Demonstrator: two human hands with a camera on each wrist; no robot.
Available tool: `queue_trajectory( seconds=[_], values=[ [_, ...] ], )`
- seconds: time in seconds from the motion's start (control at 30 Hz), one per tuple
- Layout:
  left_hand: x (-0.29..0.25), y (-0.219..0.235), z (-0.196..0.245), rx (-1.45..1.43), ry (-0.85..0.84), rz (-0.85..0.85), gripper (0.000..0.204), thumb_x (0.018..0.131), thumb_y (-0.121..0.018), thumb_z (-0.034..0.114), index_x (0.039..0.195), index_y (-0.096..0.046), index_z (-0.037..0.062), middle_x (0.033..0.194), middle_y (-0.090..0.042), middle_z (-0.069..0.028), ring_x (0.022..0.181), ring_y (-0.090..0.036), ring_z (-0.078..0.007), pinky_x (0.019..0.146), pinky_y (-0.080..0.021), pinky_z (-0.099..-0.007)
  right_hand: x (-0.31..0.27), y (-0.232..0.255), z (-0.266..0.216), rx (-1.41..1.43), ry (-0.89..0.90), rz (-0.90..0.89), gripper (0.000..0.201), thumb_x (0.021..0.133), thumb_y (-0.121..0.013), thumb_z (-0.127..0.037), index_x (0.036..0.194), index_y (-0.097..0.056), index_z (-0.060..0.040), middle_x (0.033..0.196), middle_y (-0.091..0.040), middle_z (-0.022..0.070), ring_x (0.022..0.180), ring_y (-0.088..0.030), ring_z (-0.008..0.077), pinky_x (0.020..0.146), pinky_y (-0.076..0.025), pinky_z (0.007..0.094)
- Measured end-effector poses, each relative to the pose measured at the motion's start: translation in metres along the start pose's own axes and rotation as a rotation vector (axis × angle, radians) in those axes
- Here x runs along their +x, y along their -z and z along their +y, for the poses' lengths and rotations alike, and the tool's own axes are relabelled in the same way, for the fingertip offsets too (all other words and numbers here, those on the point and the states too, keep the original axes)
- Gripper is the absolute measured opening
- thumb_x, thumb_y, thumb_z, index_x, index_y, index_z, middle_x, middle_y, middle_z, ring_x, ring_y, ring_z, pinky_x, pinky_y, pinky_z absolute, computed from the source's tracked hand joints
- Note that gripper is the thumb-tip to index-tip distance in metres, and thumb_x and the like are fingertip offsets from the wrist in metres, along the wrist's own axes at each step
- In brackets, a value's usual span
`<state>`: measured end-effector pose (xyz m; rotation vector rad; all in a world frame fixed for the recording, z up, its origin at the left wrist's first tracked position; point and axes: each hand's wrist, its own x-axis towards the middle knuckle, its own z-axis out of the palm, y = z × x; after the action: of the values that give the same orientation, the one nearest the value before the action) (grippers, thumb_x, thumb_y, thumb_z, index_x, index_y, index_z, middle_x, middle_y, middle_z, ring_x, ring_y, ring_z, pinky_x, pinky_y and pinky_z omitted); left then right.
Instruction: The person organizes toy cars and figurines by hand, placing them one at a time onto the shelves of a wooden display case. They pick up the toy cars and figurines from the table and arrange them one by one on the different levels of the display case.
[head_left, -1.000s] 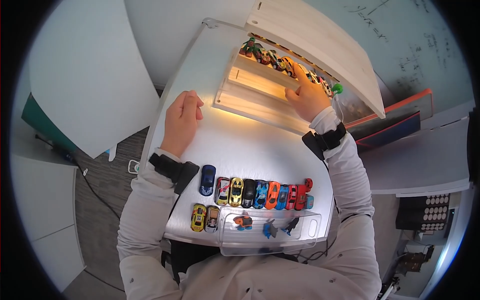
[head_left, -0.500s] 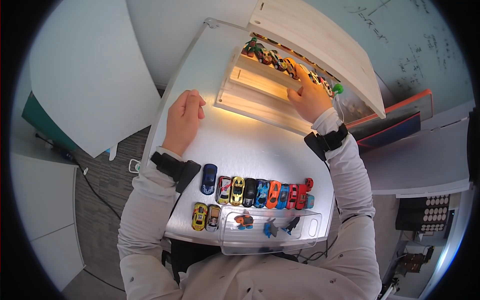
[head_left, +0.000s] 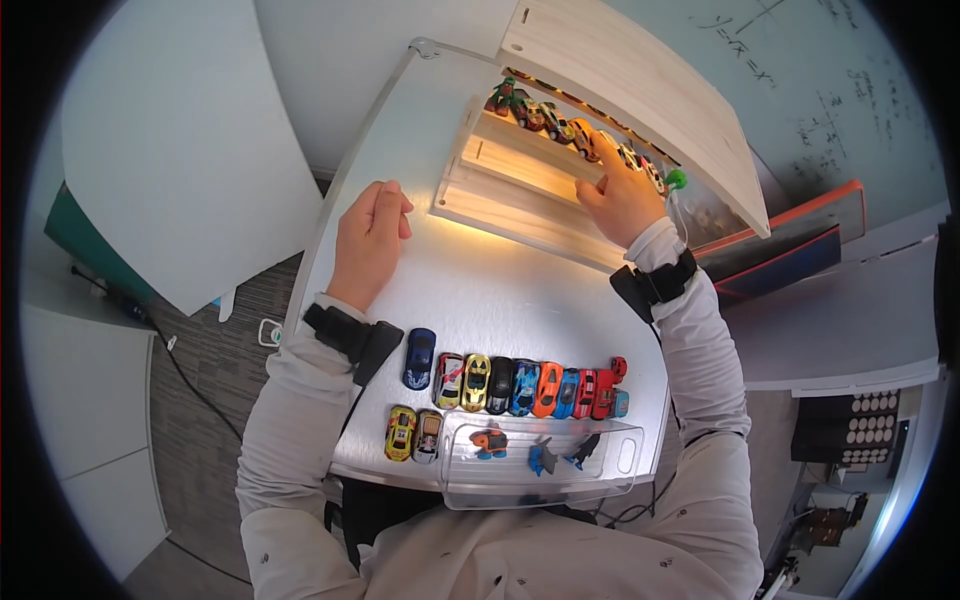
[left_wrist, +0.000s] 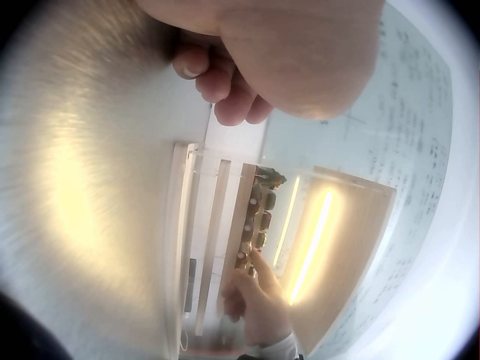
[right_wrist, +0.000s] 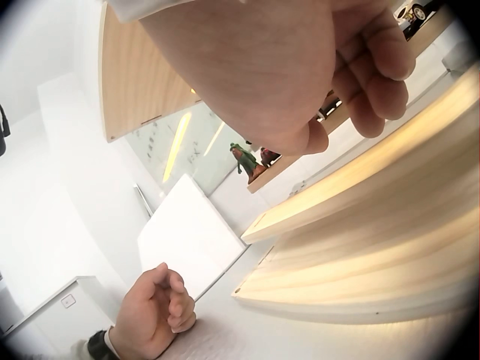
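My right hand (head_left: 628, 200) reaches over the top tier of a stepped wooden display shelf (head_left: 500, 205). Its index finger points out straight, the tip right at an orange-yellow toy car (head_left: 581, 138) in the row there. The thumb stands apart, and the other fingers bend under the palm, as the right wrist view shows. Left of that car are more toy cars (head_left: 553, 122) and a green-and-brown figure (head_left: 501, 97); the hand hides part of the row. Away from the shelf, my left hand (head_left: 370, 240) rests over the left side of the metal table, fingers loosely curled around nothing.
Nearer me, a row of toy cars (head_left: 499, 386) stands across the table, with two more (head_left: 400, 433) in front at left. A clear bin (head_left: 600, 488) by the front edge holds several small animal toys. A wooden top panel (head_left: 640, 100) overhangs the shelf; a green knob (head_left: 676, 178) sits beside it.
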<state>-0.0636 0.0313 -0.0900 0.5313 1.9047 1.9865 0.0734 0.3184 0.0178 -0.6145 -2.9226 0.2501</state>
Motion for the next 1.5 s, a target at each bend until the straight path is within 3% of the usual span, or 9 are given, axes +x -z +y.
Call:
queue_trajectory(
  seconds=[0.73, 0.83, 0.93, 1.17, 1.27, 1.5],
  values=[
    [-0.0005, 0.0000, 0.0015, 0.019, -0.003, -0.002, 0.040, 0.109, -0.046, 0.034, 0.085, -0.060, 0.0048, 0.064, -0.053, 0.0006, 0.059, -0.047, -0.0070, 0.056, -0.038, -0.0261, 0.0049, -0.0012, 0.0004, -0.031, -0.009, -0.019, 0.071, 0.092, -0.065, -0.029, 0.152, -0.039, -0.0014, 0.076, -0.070, 0.0145, 0.071, -0.070, 0.0310, 0.070, -0.055, 0.0393],
    [0.0001, -0.0004, -0.0005, -0.009, -0.022, -0.010, 0.035, 0.110, -0.046, 0.031, 0.086, -0.059, 0.0078, 0.065, -0.052, 0.0022, 0.056, -0.043, -0.0044, 0.052, -0.035, -0.0215, 0.0048, -0.0019, 0.0014, -0.020, -0.010, -0.019, 0.072, 0.092, -0.065, -0.029, 0.152, -0.038, -0.0013, 0.076, -0.070, 0.0143, 0.070, -0.070, 0.0306, 0.070, -0.054, 0.0391],
    [0.0000, -0.0003, -0.0003, 0.015, -0.008, 0.004, 0.040, 0.109, -0.046, 0.034, 0.085, -0.060, 0.0048, 0.064, -0.053, 0.0007, 0.058, -0.045, -0.0069, 0.056, -0.037, -0.0261, 0.0042, -0.0018, 0.0002, -0.023, -0.016, -0.022, 0.072, 0.092, -0.065, -0.029, 0.153, -0.038, -0.0011, 0.075, -0.070, 0.0140, 0.070, -0.069, 0.0300, 0.069, -0.054, 0.0389],
    [-0.0011, -0.0009, 0.0039, 0.003, -0.001, -0.002, 0.039, 0.109, -0.046, 0.033, 0.086, -0.060, 0.0058, 0.064, -0.053, 0.0012, 0.057, -0.044, -0.0059, 0.054, -0.036, -0.0245, 0.0024, 0.0000, -0.0007, -0.003, -0.010, -0.032, 0.072, 0.093, -0.064, -0.029, 0.153, -0.037, -0.0005, 0.075, -0.069, 0.0137, 0.069, -0.069, 0.0291, 0.069, -0.054, 0.0388],
    [-0.0006, -0.0007, 0.0025, -0.006, -0.004, -0.007, 0.037, 0.110, -0.046, 0.032, 0.086, -0.060, 0.0067, 0.065, -0.052, 0.0017, 0.057, -0.044, -0.0052, 0.054, -0.036, -0.0230, -0.0001, 0.0041, -0.0047, 0.008, -0.001, -0.038, 0.071, 0.090, -0.058, -0.031, 0.151, -0.038, 0.0004, 0.079, -0.072, 0.0219, 0.078, -0.071, 0.0420, 0.077, -0.057, 0.0487],
    [-0.0005, -0.0013, 0.0021, 0.006, -0.005, 0.009, 0.040, 0.109, -0.047, 0.034, 0.084, -0.060, 0.0049, 0.063, -0.052, 0.0007, 0.058, -0.045, -0.0069, 0.056, -0.037, -0.0262, -0.0016, 0.0046, -0.0046, 0.003, -0.006, -0.039, 0.071, 0.090, -0.057, -0.030, 0.151, -0.037, 0.0003, 0.079, -0.072, 0.0225, 0.077, -0.071, 0.0422, 0.076, -0.057, 0.0487]
  ],
)
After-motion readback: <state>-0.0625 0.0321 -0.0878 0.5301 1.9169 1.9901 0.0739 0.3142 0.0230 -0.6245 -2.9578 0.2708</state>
